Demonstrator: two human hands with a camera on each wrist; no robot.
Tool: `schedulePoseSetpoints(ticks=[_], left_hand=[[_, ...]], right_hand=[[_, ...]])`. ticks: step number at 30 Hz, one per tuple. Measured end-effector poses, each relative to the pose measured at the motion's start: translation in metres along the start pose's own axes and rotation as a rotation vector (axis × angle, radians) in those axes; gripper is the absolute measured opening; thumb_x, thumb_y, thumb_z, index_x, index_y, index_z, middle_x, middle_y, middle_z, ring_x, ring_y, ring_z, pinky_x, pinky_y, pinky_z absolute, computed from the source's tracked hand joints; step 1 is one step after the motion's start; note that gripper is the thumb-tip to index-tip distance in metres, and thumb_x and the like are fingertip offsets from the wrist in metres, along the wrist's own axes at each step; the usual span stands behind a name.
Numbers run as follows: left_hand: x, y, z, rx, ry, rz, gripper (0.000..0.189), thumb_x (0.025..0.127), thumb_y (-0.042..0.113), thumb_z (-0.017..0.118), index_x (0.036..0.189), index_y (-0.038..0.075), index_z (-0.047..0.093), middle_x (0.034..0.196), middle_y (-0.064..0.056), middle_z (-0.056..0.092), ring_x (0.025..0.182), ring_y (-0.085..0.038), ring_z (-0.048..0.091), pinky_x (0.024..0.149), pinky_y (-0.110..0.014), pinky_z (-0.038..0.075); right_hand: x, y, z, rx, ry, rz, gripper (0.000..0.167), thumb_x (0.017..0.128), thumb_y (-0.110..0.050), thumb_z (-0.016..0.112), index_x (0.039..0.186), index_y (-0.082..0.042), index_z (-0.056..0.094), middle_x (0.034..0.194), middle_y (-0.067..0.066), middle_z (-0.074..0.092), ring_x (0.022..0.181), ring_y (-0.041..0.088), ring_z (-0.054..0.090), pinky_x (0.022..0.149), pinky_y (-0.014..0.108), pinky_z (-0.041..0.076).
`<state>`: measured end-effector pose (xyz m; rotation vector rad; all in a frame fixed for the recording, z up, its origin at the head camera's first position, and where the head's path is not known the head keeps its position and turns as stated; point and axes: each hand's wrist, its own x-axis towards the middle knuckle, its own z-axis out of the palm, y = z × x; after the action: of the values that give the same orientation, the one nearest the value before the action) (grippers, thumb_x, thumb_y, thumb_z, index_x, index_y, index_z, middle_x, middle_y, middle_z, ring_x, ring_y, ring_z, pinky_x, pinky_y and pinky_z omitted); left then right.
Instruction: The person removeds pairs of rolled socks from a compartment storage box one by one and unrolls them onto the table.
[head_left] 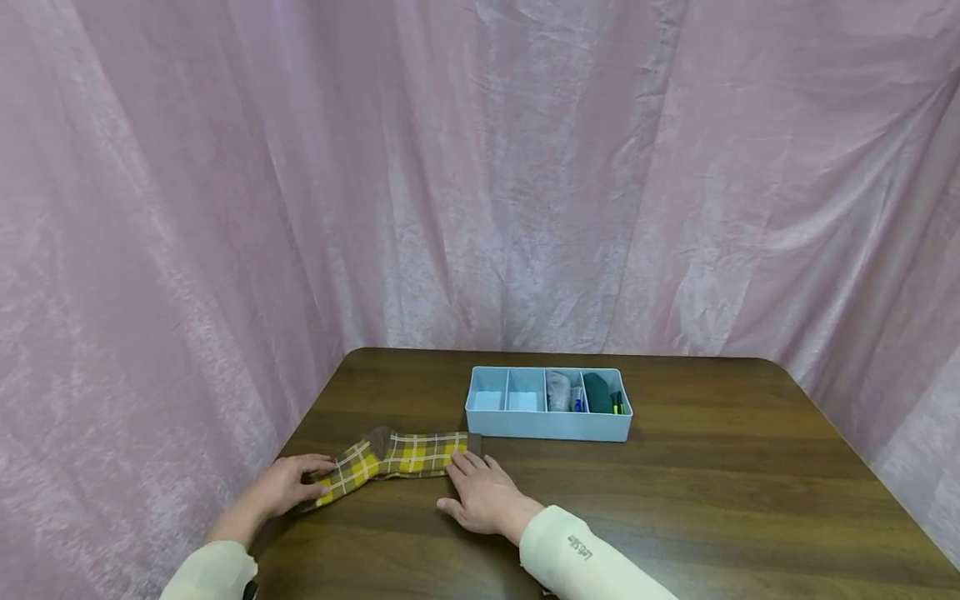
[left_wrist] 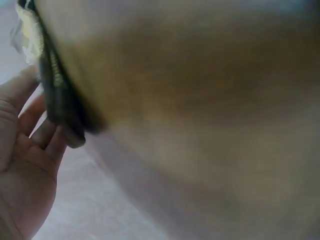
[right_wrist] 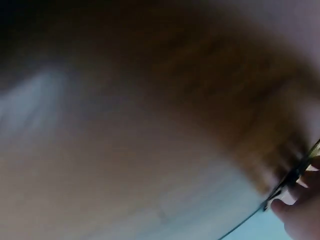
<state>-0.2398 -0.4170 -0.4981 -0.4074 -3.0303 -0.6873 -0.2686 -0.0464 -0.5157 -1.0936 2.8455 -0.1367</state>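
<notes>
Plaid sock, yellow and brown, is lying toward the left edge of the table, toe slanting to the near left corner; cannot tell whether a second is lying beneath. Left hand is holding the toe end, thumb and fingers curving about it. Right hand is resting on the cuff, fingers extended, not gripping. Judging from this, the sock is being straightened; the next move probably calls for holding it flat and starting a fold or roll from one end. Blue box is standing just beyond the cuff, toward the far edge; its two right compartments are holding a grey bundle and a dark green bundle. Pink curtain is hanging past the far edge. Head view is giving the whole layout; left wrist view is adding the palm side, dark toe fabric resting against the fingers. Right wrist view is mostly blurring, showing fingertips against something dark.
</notes>
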Motion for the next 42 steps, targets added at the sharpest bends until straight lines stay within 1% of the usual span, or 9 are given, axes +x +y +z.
schedulePoseSetpoints(ticks=[5,10,16,18,21,25,32,37,42], left_hand=[[-0.006,-0.002,0.0,-0.059,-0.049,-0.081,0.04,0.086,0.019,0.077,0.121,0.003,0.071,0.136,-0.018,0.059,0.126,-0.047,0.049,0.099,-0.061,0.041],[-0.01,-0.004,0.0,-0.029,-0.06,-0.073,0.04,0.084,0.025,0.079,0.116,0.002,0.073,0.132,-0.019,0.061,0.125,-0.049,0.049,0.099,-0.062,0.039],[-0.015,-0.001,-0.002,-0.004,-0.066,-0.086,0.04,0.082,0.026,0.08,0.114,0.003,0.074,0.129,-0.018,0.063,0.122,-0.048,0.052,0.099,-0.061,0.041],[-0.013,0.001,-0.002,0.028,-0.052,-0.058,0.038,0.082,0.025,0.081,0.111,0.002,0.075,0.124,-0.02,0.065,0.117,-0.047,0.056,0.096,-0.059,0.044],[-0.004,0.008,-0.003,0.087,-0.016,0.004,0.037,0.082,0.023,0.081,0.111,0.0,0.073,0.123,-0.024,0.064,0.114,-0.046,0.058,0.094,-0.057,0.046],[0.019,0.028,-0.004,0.105,-0.013,0.061,0.042,0.087,0.018,0.077,0.123,0.0,0.067,0.139,-0.025,0.053,0.123,-0.046,0.052,0.098,-0.059,0.042],[0.066,0.061,0.012,0.049,-0.166,0.163,0.044,0.089,0.011,0.074,0.132,0.007,0.065,0.15,-0.015,0.045,0.135,-0.04,0.043,0.104,-0.056,0.039],[0.075,0.065,0.023,0.095,-0.267,0.089,0.043,0.089,0.013,0.074,0.131,0.014,0.067,0.149,-0.009,0.048,0.137,-0.038,0.04,0.106,-0.056,0.037],[0.074,0.063,0.025,0.106,-0.25,0.017,0.043,0.089,0.018,0.074,0.132,0.015,0.066,0.149,-0.008,0.048,0.138,-0.039,0.039,0.106,-0.056,0.037]], right_hand=[[0.005,-0.005,-0.002,-0.002,-0.053,0.026,0.072,0.1,-0.064,0.031,0.156,-0.018,0.034,0.162,-0.001,0.025,0.149,0.019,0.02,0.117,0.047,0.022],[0.013,-0.003,-0.005,-0.009,-0.117,0.043,0.07,0.101,-0.063,0.032,0.157,-0.021,0.031,0.163,-0.004,0.022,0.15,0.017,0.017,0.118,0.045,0.02],[0.021,-0.003,-0.006,-0.051,-0.097,0.034,0.064,0.103,-0.057,0.035,0.157,-0.022,0.032,0.163,-0.005,0.021,0.15,0.016,0.017,0.118,0.046,0.019],[0.024,-0.002,-0.006,-0.076,-0.092,0.03,0.062,0.104,-0.055,0.036,0.156,-0.022,0.033,0.163,-0.005,0.022,0.149,0.016,0.017,0.118,0.046,0.019],[0.026,-0.001,-0.007,-0.094,-0.09,0.024,0.061,0.104,-0.053,0.036,0.156,-0.021,0.033,0.163,-0.004,0.023,0.149,0.016,0.018,0.118,0.046,0.019],[0.022,0.0,-0.011,-0.046,-0.064,0.013,0.063,0.103,-0.053,0.039,0.156,-0.02,0.033,0.163,-0.002,0.024,0.149,0.018,0.018,0.118,0.046,0.018],[0.009,0.005,-0.01,0.098,-0.037,0.001,0.073,0.098,-0.062,0.045,0.156,-0.019,0.034,0.162,0.009,0.024,0.149,0.028,0.018,0.116,0.052,0.02],[0.0,0.006,-0.007,0.129,-0.081,0.033,0.079,0.093,-0.068,0.049,0.156,-0.024,0.034,0.163,0.01,0.02,0.149,0.029,0.017,0.115,0.056,0.021],[-0.003,0.004,-0.008,0.11,-0.085,0.044,0.081,0.09,-0.07,0.052,0.156,-0.028,0.034,0.163,0.009,0.02,0.149,0.027,0.017,0.115,0.054,0.022]])
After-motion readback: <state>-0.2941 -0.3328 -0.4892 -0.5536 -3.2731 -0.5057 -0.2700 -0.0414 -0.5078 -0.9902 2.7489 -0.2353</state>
